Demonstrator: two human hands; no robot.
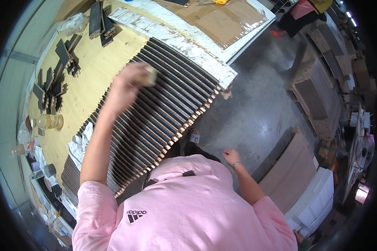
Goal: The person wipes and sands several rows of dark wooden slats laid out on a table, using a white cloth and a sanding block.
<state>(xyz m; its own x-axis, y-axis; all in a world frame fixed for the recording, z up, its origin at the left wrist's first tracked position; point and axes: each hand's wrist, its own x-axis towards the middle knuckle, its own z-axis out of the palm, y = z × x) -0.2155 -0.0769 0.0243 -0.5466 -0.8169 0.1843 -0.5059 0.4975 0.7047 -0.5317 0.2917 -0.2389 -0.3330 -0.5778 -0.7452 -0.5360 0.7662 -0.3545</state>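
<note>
Head view: left hand (126, 85) clamps a pale sponge-like pad (151, 77), probably light, squashy, best pinched by its sides; closure of right hand (231, 157) unclear.

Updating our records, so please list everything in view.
Table: one, pale yellow, picture's left
Strips: many, black with pale edges, across table
Loose pieces: many, dark, table's left
Pad: one, pale yellow, in left hand
Container: one, yellowish, table's left edge
Crumpled heap: one, white, at strips' left ends
Cardboard sheet: one, brown, top of picture
Panel stacks: several, brown, floor at right
Shirt: one, pink, picture's bottom
Left hand: one, bare, over strips
Right hand: one, bare, right of body
</note>
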